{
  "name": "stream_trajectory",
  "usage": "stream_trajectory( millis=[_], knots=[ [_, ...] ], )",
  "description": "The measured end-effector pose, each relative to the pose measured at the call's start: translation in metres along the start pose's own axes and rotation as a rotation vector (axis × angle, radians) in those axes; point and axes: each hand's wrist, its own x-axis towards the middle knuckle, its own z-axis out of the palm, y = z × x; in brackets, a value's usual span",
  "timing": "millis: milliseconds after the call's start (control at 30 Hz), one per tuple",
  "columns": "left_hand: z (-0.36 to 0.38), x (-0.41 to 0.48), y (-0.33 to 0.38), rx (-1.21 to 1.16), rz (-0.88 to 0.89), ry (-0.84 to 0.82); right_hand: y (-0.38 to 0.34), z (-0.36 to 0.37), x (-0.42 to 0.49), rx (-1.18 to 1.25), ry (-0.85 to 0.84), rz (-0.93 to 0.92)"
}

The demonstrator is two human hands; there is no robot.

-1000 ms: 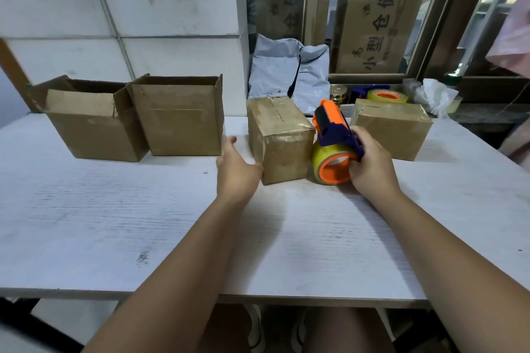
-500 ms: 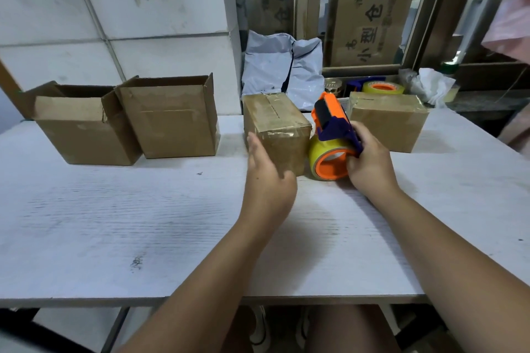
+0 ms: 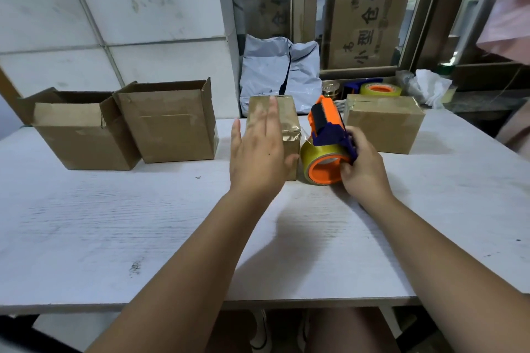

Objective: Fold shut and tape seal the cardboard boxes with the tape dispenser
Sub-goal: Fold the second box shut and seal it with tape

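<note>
Head view: taped box at table centre, dispenser gripped just beside it

Taped box (image 3: 286, 129) standing upright mid-table, glossy tape on top and front. Touching or nearly touching its right side: tape dispenser (image 3: 327, 146), orange and purple, yellowish roll down on the table (image 3: 143, 223). Right hand (image 3: 364, 169) wrapped around dispenser handle, firm hold. Left hand (image 3: 258, 152) spread wide and flat, empty, hovering in front of the taped box; contact not clear, motion blur.

Right of the box: second sealed box (image 3: 384, 126). Left of it: two open boxes (image 3: 126, 126), flaps up, apparently not yet sealed.

Risks: reaching left hand could nudge or tip the narrow box; loose tape end could stick to it or the table.

Hidden: dispenser blade and tape end behind hand; open boxes' contents not visible; spare tape roll (image 3: 378, 90) behind the second box partly blocked.
</note>
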Motion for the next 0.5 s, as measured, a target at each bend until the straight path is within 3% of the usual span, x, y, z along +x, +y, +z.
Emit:
stream_trajectory(
  millis=[100,500],
  knots=[
    [0.003,0.01,-0.001,0.182,0.028,-0.03,0.001,0.0,-0.001,0.028,0.006,0.037],
    [0.016,0.01,-0.003,0.198,0.011,0.087,-0.008,-0.01,-0.006,-0.071,0.139,-0.034]
  ],
)
